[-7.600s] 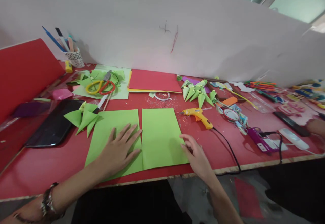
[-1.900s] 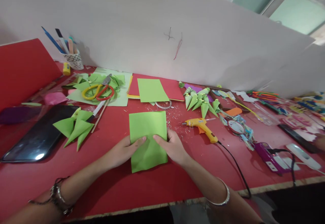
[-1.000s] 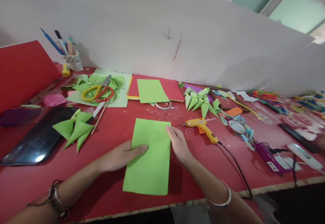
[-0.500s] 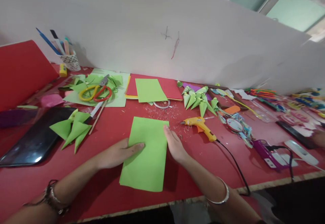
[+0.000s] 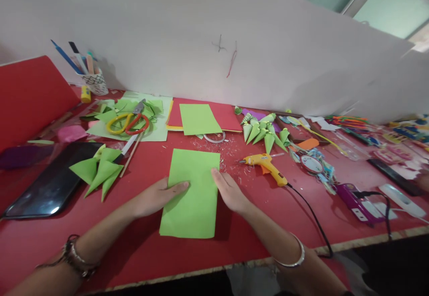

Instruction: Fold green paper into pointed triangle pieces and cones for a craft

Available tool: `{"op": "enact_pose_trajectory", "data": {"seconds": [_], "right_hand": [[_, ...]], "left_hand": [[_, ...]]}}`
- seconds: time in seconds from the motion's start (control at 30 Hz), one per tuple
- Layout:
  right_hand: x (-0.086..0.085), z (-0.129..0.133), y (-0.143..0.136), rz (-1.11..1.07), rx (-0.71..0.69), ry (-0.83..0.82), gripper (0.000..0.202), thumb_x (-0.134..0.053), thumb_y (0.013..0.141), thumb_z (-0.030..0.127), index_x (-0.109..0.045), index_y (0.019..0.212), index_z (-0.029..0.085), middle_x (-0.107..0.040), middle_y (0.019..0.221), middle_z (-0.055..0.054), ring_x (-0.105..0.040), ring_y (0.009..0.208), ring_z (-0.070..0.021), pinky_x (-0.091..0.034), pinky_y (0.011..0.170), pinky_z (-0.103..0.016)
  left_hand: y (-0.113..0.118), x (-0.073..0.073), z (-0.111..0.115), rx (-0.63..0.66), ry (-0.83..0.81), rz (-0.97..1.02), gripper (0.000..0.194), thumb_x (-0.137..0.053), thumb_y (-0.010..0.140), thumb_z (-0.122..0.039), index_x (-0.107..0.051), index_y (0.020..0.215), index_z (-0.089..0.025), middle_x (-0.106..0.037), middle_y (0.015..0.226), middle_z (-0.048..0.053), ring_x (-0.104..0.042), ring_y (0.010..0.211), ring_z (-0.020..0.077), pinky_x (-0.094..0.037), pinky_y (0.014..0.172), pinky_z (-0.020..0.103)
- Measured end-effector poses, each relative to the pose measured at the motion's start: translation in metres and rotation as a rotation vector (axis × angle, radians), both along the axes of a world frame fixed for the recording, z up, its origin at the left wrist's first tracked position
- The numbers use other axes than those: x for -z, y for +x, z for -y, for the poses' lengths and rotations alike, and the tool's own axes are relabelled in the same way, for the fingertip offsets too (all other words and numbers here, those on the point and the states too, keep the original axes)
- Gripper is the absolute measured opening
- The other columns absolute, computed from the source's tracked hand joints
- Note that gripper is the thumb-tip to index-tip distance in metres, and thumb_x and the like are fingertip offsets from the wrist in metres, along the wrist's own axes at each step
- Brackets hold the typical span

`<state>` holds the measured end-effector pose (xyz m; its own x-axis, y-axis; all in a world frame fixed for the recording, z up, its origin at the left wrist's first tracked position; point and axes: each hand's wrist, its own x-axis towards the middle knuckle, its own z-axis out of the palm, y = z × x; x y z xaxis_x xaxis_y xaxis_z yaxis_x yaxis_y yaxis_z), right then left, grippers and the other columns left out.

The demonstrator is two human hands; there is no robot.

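Between both hands is a green sheet of paper, folded or layered into an upright rectangle just over the red table. My left hand grips its left edge, thumb on the front and fingers hidden behind. On the right edge, my right hand pinches the paper with its thumb in front. A yellow glue gun lies right of my right hand. To the left, a folded green paper piece with pointed petals rests partly on a black phone-like slab.
Scissors lie on green scraps at the back left, near a pen cup. Behind the paper is a red sheet stack. Green paper cones, a purple power strip and the glue gun's cord are rightward.
The green paper has moved slightly up and away from me, tilting flatter. My right thumb has come further onto its front. The left hand keeps its hold.
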<state>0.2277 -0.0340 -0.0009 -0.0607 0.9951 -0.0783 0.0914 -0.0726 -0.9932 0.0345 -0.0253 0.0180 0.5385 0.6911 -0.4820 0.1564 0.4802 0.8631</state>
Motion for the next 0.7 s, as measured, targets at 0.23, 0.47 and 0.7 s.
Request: {"op": "enact_pose_trajectory", "data": {"seconds": [0.23,0.47,0.7], "right_hand": [[0.0021,0.0002,-0.0003,0.098,-0.082,0.007,0.045,-0.039,0.080,0.053,-0.056,0.058,0.019,-0.055,0.057,0.001,-0.052,0.063,-0.0152,-0.040,0.058,-0.025],[0.0038,0.0018,-0.0016,0.063,-0.199,0.028,0.046,-0.036,0.082,0.054,-0.059,0.065,0.017,-0.058,0.063,-0.001,-0.053,0.066,-0.0151,-0.043,0.061,-0.025],[0.0023,-0.0003,-0.0017,0.052,-0.263,0.018,0.048,-0.035,0.081,0.056,-0.051,0.063,0.016,-0.052,0.061,0.000,-0.049,0.061,-0.0132,-0.040,0.059,-0.024]], "left_hand": [[-0.0012,0.0037,-0.0019,-0.015,0.012,0.004,0.046,-0.059,0.070,-0.051,-0.062,0.103,-0.018,-0.070,0.092,0.003,-0.064,0.083,0.0203,-0.051,0.072,0.029],[-0.0007,0.0052,-0.0021,-0.155,0.070,-0.025,0.053,-0.061,0.066,-0.053,-0.062,0.104,-0.017,-0.069,0.095,0.007,-0.063,0.087,0.0235,-0.051,0.075,0.031],[-0.0006,0.0030,-0.0012,-0.157,0.110,-0.043,0.049,-0.061,0.067,-0.052,-0.063,0.101,-0.017,-0.070,0.093,0.006,-0.064,0.084,0.0231,-0.052,0.073,0.031]]}}
